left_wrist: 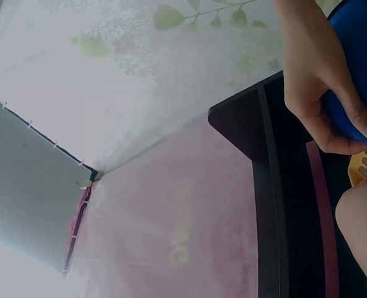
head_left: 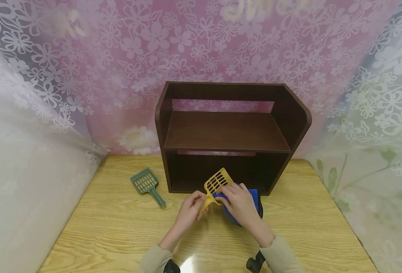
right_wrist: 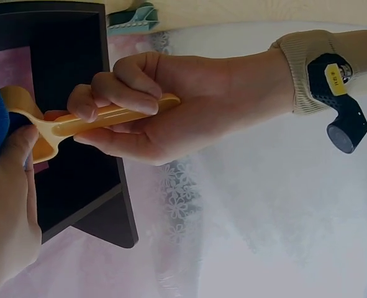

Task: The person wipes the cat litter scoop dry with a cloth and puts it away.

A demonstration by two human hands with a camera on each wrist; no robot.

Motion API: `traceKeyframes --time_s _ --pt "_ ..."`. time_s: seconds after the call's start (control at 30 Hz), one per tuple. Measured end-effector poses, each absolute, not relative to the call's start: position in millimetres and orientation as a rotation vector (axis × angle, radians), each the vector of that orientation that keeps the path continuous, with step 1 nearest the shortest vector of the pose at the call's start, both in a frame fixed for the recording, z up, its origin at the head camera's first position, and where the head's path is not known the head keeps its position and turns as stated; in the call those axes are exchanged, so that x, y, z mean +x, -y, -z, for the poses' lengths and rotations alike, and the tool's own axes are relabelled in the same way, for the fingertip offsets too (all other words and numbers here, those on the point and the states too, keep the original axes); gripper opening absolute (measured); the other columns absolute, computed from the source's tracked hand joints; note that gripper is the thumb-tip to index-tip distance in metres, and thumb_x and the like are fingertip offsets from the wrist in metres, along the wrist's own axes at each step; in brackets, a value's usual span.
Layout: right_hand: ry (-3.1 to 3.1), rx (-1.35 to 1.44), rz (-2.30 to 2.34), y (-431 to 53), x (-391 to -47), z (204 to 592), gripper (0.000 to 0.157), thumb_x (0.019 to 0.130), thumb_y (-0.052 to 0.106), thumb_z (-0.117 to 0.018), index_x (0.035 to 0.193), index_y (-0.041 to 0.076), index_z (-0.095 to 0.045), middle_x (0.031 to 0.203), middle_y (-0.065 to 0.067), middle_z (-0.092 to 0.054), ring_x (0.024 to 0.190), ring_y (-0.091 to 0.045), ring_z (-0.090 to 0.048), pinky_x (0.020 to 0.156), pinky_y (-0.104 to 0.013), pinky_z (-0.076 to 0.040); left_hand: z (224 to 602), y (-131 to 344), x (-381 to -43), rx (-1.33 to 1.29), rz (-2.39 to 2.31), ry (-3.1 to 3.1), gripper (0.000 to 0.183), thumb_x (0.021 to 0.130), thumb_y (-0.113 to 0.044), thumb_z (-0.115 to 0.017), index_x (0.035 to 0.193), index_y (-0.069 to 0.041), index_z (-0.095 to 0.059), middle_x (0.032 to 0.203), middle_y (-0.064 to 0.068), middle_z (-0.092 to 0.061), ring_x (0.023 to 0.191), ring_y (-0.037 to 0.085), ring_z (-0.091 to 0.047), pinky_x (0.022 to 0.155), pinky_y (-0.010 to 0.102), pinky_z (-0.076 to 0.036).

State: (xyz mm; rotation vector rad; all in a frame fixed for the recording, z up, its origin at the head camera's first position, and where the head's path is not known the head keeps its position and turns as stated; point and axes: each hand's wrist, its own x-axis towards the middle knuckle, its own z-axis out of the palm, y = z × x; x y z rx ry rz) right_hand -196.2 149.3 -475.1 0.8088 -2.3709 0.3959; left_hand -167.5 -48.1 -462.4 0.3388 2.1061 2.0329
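Note:
A yellow slotted litter scoop (head_left: 209, 198) is held over the table in front of the shelf, its slotted head tilted up and away. My left hand (head_left: 189, 208) grips the handle; in the right wrist view, the fingers of that left hand (right_wrist: 124, 93) curl around the yellow handle (right_wrist: 102, 121). A blue cloth (head_left: 254, 195) with a dark edge is in my right hand (head_left: 240, 204), pinched against the scoop where head and handle meet. In the left wrist view, the right thumb and fingers press the cloth (left_wrist: 363, 46) to the yellow plastic. Part of the cloth is hidden under the right hand.
A dark brown two-level shelf (head_left: 228, 131) stands right behind the hands. To its left on the wooden table (head_left: 119, 227) lies a green slotted scoop (head_left: 147, 181), handle toward me. Floral curtains (head_left: 125, 49) enclose the back and both sides.

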Motion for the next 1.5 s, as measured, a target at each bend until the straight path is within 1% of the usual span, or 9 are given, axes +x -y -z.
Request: traceKeyframes --time_s 0.17,0.33,0.53,0.63,0.8,0.93,1.1,1.23,1.5 --pt "2.361 0.877 -0.339 -150 -194 476 0.014 0.082 0.03 -0.068 0.092 0.02 -0.066 0.085 0.007 -0.066 0.078 -0.012 -0.056 0.066 -0.029 -0.035 462 48 -167 0.31 -2.039 -2.104 0.025 0.099 -0.013 -0.041 0.101 0.007 -0.054 0.069 0.006 -0.06 0.04 0.007 -0.036 0.039 0.018 -0.031" --pt "2.323 0.906 -0.259 -155 -194 477 0.011 0.08 0.029 -0.07 0.088 0.022 -0.068 0.086 0.008 -0.065 0.078 -0.014 -0.055 0.066 -0.03 -0.036 460 49 -167 0.327 -2.022 -2.118 0.025 0.099 -0.014 -0.041 0.101 0.007 -0.055 0.069 0.007 -0.06 0.041 0.01 -0.037 0.039 0.018 -0.032" --pt "2.276 0.819 -0.224 -167 -202 477 0.011 0.077 0.027 -0.072 0.086 0.023 -0.068 0.086 0.009 -0.064 0.071 -0.014 -0.047 0.063 -0.03 -0.031 459 52 -165 0.367 -1.984 -2.168 0.023 0.098 -0.013 -0.042 0.102 0.003 -0.058 0.069 0.009 -0.062 0.04 0.008 -0.037 0.04 0.019 -0.033" --pt "2.234 0.741 -0.309 -173 -206 477 0.012 0.077 0.024 -0.072 0.087 0.022 -0.068 0.087 0.008 -0.064 0.071 -0.015 -0.048 0.062 -0.031 -0.031 458 54 -165 0.386 -1.983 -2.156 0.023 0.099 -0.012 -0.041 0.101 0.004 -0.057 0.069 0.009 -0.061 0.04 0.007 -0.037 0.04 0.021 -0.033" --pt "2.167 0.479 -0.572 -178 -209 478 0.015 0.079 0.018 -0.073 0.092 0.016 -0.068 0.09 0.002 -0.062 0.079 -0.018 -0.056 0.063 -0.032 -0.038 458 53 -164 0.365 -2.025 -2.103 0.022 0.099 -0.008 -0.037 0.099 0.008 -0.051 0.07 0.007 -0.056 0.041 0.007 -0.037 0.039 0.019 -0.032" --pt "2.14 0.337 -0.77 -175 -208 477 0.015 0.082 0.016 -0.07 0.097 0.014 -0.066 0.093 0.001 -0.061 0.084 -0.016 -0.059 0.07 -0.033 -0.047 458 49 -163 0.304 -2.125 -1.993 0.021 0.099 -0.005 -0.032 0.098 0.013 -0.043 0.071 0.012 -0.05 0.042 0.007 -0.034 0.04 0.016 -0.031" --pt "2.132 0.291 -0.898 -166 -205 477 0.015 0.085 0.016 -0.066 0.1 0.014 -0.064 0.097 0.002 -0.06 0.088 -0.012 -0.06 0.077 -0.023 -0.05 456 40 -162 0.229 -2.246 -1.88 0.023 0.1 -0.006 -0.027 0.099 0.015 -0.035 0.071 0.013 -0.043 0.042 0.007 -0.032 0.04 0.016 -0.029" --pt "2.094 0.306 -0.988 -157 -202 480 0.015 0.086 0.014 -0.065 0.1 0.013 -0.064 0.097 0.002 -0.061 0.091 -0.012 -0.061 0.082 -0.016 -0.047 460 34 -165 0.188 -2.269 -1.855 0.023 0.101 -0.009 -0.026 0.101 0.012 -0.035 0.071 0.011 -0.043 0.041 0.008 -0.032 0.039 0.017 -0.028" --pt "2.084 0.427 -1.095 -131 -184 496 0.019 0.083 0.01 -0.067 0.101 0.017 -0.064 0.099 0.003 -0.061 0.092 -0.013 -0.061 0.084 -0.024 -0.05 481 27 -178 0.06 -2.397 -1.75 0.019 0.102 -0.02 -0.027 0.093 -0.004 -0.034 0.072 0.005 -0.04 0.042 0.007 -0.03 0.041 0.018 -0.025"
